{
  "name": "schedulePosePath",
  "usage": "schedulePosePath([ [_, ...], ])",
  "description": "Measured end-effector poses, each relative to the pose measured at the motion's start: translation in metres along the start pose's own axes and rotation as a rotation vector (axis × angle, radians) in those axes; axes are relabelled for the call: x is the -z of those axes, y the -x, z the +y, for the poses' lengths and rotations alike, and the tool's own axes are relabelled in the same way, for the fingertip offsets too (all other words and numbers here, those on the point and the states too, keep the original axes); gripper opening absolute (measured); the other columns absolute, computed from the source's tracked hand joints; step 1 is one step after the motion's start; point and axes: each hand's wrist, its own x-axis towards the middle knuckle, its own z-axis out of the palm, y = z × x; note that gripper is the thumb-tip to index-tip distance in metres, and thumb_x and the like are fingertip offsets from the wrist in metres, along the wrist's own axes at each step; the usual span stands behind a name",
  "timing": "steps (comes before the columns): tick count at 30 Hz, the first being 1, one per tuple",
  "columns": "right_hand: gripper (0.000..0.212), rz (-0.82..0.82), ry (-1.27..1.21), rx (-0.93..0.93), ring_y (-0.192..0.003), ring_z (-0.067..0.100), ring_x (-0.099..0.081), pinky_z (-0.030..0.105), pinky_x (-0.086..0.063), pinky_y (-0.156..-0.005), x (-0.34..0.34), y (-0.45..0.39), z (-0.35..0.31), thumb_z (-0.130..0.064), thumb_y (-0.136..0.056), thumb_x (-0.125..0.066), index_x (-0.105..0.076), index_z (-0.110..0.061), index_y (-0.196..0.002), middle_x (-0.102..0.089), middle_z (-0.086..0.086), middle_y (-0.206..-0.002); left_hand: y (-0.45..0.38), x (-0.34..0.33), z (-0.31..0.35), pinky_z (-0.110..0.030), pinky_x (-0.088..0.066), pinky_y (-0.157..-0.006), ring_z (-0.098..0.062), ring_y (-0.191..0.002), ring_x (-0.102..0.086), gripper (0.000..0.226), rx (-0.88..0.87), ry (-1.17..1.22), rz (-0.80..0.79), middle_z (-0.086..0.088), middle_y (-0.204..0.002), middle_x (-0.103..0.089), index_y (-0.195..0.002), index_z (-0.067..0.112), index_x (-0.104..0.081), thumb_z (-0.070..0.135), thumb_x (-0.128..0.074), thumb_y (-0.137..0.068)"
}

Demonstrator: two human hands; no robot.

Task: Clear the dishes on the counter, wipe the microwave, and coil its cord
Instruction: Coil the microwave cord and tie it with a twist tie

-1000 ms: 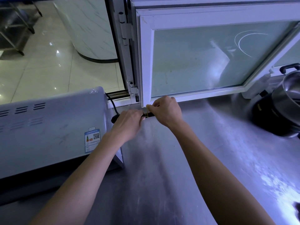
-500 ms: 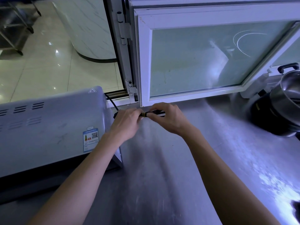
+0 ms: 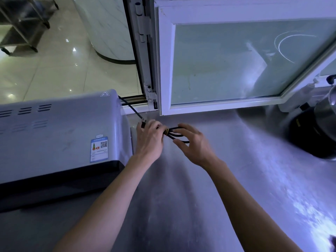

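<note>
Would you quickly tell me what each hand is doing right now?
Left hand: closed around the bundled black cord, next to the microwave.
Right hand: pinching the cord's loops between thumb and fingers.

Right hand (image 3: 193, 142) now further right of left hand (image 3: 150, 138), cord (image 3: 177, 134) loops seemingly more exposed.
</note>
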Motion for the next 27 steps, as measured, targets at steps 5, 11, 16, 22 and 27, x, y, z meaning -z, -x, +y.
schedulePosePath([
  [5, 0.043, -0.048, 0.009, 0.000, -0.131, 0.026, -0.047, 0.032, -0.038, -0.107, -0.020, 0.001, 0.024, -0.022, -0.094, -0.068, -0.056, -0.018, -0.136, -0.048, 0.004, -0.147, 0.004, -0.028, 0.000, -0.056, -0.026, -0.110, -0.020, -0.119, -0.051, 0.027, 0.051, -0.049, -0.018, 0.008, -0.110, -0.063, -0.107, 0.023, -0.067, 0.008, -0.066, -0.085],
  [11, 0.059, -0.052, 0.054, 0.022, -0.130, 0.035, -0.049, 0.045, -0.041, -0.108, -0.050, -0.011, 0.054, -0.013, -0.091, -0.071, -0.047, -0.006, -0.145, -0.047, 0.015, -0.146, -0.004, -0.058, -0.004, -0.063, -0.020, -0.112, -0.021, -0.122, -0.050, 0.031, 0.077, -0.135, -0.066, 0.006, -0.111, -0.063, -0.109, 0.024, -0.067, 0.015, -0.073, -0.080],
  [16, 0.054, -0.097, 0.103, 0.019, -0.121, 0.042, -0.055, 0.052, -0.047, -0.097, -0.077, -0.026, 0.080, -0.007, -0.086, -0.075, -0.055, 0.000, -0.136, -0.052, 0.021, -0.138, -0.008, -0.089, -0.012, -0.064, -0.014, -0.114, -0.021, -0.129, -0.045, 0.034, 0.112, -0.191, -0.120, 0.007, -0.116, -0.062, -0.111, 0.025, -0.064, 0.021, -0.075, -0.080],
  [22, 0.051, -0.198, 0.153, 0.020, -0.120, 0.039, -0.052, 0.051, -0.046, -0.091, -0.104, -0.047, 0.098, -0.020, -0.090, -0.069, -0.054, -0.006, -0.137, -0.051, 0.015, -0.139, -0.011, -0.117, -0.029, -0.064, -0.016, -0.114, -0.023, -0.125, -0.045, 0.029, 0.159, -0.219, -0.152, 0.005, -0.108, -0.061, -0.100, 0.023, -0.064, 0.016, -0.075, -0.075],
  [27, 0.048, -0.246, 0.222, -0.009, -0.126, 0.030, -0.047, 0.042, -0.037, -0.097, -0.121, -0.062, 0.101, -0.029, -0.093, -0.062, -0.052, -0.019, -0.140, -0.049, 0.003, -0.142, -0.009, -0.128, -0.041, -0.064, -0.013, -0.114, -0.024, -0.126, -0.044, 0.025, 0.187, -0.244, -0.149, 0.005, -0.108, -0.060, -0.101, 0.023, -0.065, 0.014, -0.065, -0.077],
])
